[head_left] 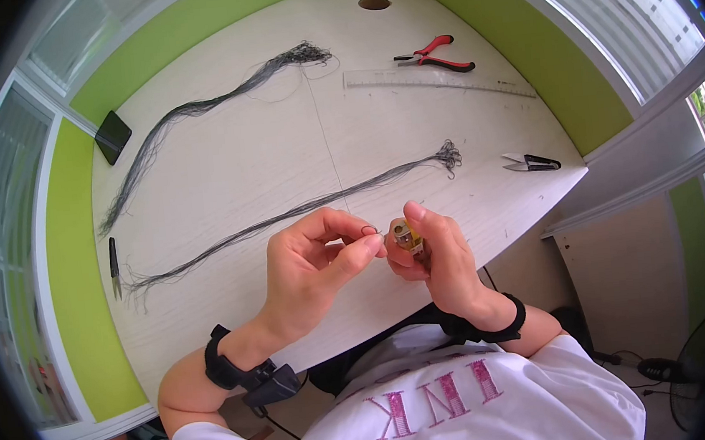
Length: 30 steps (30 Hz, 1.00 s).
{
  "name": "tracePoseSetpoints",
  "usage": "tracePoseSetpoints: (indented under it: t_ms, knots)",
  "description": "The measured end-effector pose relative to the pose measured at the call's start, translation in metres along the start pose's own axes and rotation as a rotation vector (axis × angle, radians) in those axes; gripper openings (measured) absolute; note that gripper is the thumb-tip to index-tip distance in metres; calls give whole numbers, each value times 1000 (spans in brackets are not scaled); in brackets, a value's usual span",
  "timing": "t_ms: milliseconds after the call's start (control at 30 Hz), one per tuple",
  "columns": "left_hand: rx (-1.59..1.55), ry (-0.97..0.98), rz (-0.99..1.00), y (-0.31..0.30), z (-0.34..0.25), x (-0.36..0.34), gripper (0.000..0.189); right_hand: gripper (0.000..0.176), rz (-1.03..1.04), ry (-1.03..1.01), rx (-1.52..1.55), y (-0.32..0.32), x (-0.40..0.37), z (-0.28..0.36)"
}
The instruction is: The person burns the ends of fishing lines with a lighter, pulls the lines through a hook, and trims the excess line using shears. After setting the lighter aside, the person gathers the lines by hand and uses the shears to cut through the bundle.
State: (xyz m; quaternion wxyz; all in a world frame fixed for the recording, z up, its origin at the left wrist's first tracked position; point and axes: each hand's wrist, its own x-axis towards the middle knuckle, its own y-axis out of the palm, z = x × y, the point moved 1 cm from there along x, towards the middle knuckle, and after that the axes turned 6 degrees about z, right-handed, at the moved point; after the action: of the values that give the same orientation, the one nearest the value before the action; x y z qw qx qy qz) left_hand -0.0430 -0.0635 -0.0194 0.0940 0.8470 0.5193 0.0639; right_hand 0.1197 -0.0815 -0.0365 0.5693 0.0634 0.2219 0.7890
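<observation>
At the six o'clock edge of the white wooden table (221,156), the left hand (314,261) pinches a thin dark thread loop (369,231). Just at its three o'clock, the right hand (438,258) grips a small yellow metal cylinder (406,236), close beside the loop.

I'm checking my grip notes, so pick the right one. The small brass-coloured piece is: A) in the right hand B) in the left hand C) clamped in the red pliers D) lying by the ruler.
A: the small brass-coloured piece is gripped by the right hand, while the left hand pinches a thin wire loop beside it; the red pliers lie apart on the table.
</observation>
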Motion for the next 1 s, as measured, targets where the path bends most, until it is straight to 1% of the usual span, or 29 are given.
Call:
tracePoseSetpoints:
  t_ms: [100, 233, 300, 367, 500, 567, 600, 1000]
  knots:
    - [-12, 15, -6, 1, 0, 1, 5, 49, -4, 35, -51, 0, 1, 5]
    - [0, -2, -15, 1, -1, 2, 5, 50, -12, 62, -36, 3, 2, 1]
    - [10, -23, -11, -2, -2, 2, 6, 52, -62, 50, -48, 3, 2, 2]
    - [-17, -70, 75, -8, -1, 2, 13, 53, -66, 52, -49, 2, 4, 1]
    - [-30, -43, 78, -7, 0, 3, 13, 54, -65, 44, -9, -3, 6, 0]
    - [6, -46, 7, -2, -1, 4, 7, 53, -69, 43, -2, -5, 6, -1]
    - [9, -47, -2, -2, -1, 4, 7, 53, -81, 40, 3, -5, 6, -2]
    - [12, -45, 15, -2, 2, 5, 6, 51, -87, 31, -29, -2, 5, -2]
